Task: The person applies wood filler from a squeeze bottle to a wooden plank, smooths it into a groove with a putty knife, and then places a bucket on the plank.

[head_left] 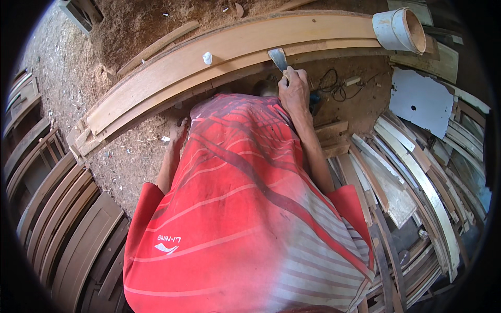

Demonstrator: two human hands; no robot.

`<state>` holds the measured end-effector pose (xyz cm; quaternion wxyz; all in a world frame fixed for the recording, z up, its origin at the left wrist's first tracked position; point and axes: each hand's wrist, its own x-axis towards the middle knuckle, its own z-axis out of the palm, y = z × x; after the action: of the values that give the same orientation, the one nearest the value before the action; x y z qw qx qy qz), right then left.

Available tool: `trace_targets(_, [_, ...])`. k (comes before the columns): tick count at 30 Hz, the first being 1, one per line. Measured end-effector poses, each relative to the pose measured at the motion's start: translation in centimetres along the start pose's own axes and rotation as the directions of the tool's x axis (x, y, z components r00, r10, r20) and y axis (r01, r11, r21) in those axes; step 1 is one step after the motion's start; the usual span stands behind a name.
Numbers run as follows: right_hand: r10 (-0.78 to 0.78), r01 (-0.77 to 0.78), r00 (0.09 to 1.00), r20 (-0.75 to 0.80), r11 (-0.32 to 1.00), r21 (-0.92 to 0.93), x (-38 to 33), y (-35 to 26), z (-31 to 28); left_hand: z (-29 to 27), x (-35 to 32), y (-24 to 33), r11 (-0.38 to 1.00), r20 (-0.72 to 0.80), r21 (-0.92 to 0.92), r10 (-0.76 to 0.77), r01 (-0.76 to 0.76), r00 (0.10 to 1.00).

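My right hand is closed around the handle of a putty knife. The knife's flat metal blade points away from me and overlaps the near edge of a long wooden panel lying across the far side. A small white bottle is on the panel, left of the blade. My left hand is low beside my red shirt, short of the panel's near edge. It is partly hidden, and its finger position is unclear.
A white pail lies tipped at the panel's right end. Dark cable lies on the ground beyond my right forearm. Curved wooden pieces are stacked at left and right. Sawdust covers ground behind the panel.
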<state>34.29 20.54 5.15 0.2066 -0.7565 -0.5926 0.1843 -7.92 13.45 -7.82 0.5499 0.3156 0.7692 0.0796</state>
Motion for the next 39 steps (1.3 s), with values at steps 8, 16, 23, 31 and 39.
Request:
trace_targets(8, [0.042,-0.036,0.987,-0.152,0.998,0.045,-0.6,1.0,-0.2,0.5,0.7,-2.7,0.979,-0.026,-0.133,0.153,-0.155,0.988])
trace_targets(16, [0.054,-0.04,0.982,-0.18,0.996,0.078,-0.6,2.1,1.9,0.2,-0.9,-0.6,0.992,0.001,-0.06,0.113,-0.112,0.994])
trace_targets(23, [0.042,-0.011,0.975,-0.219,0.99,0.144,-0.5,2.0,4.1,-1.0,-1.3,-0.7,0.997,0.002,-0.021,0.07,-0.07,0.998])
trace_targets(31, [-0.039,0.058,0.981,-0.189,0.994,0.095,-1.0,1.5,4.0,-1.9,0.7,-3.3,0.993,-0.007,0.005,0.122,-0.122,0.992])
trace_targets(39, [-0.064,0.069,0.984,-0.169,0.997,0.023,-0.1,2.0,3.6,-1.3,-0.4,-2.2,0.997,-0.033,-0.018,0.07,-0.071,0.997])
